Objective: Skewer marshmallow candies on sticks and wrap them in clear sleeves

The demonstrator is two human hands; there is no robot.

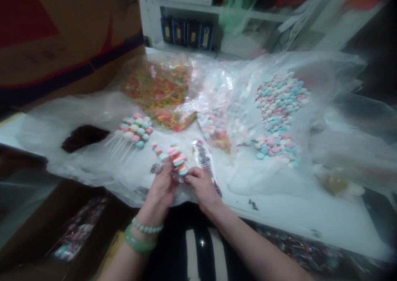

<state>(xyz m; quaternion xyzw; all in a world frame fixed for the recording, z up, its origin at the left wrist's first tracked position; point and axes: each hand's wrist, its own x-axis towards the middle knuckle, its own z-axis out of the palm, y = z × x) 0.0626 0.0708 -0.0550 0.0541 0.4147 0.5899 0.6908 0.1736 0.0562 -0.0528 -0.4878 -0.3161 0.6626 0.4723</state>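
My left hand [164,181] is closed around a small bunch of candy skewers [176,156], striped pink, white, blue and orange. At their lower right end, my right hand [201,186] pinches with thumb and forefinger; the exact contact is blurred. Just right of the bunch lies a printed plastic wrapper [203,161], partly behind my right hand. A row of finished-looking candy skewers [136,130] with white sticks rests to the left on clear plastic.
Behind are a clear bag of orange, red and green candies [158,86] and a heap of pastel candies [279,111] on plastic sheeting. A big cardboard box [71,32] stands back left. Below the table edge, an open box holds shiny wrapped pieces [77,231]. White shelves [192,8] stand behind.
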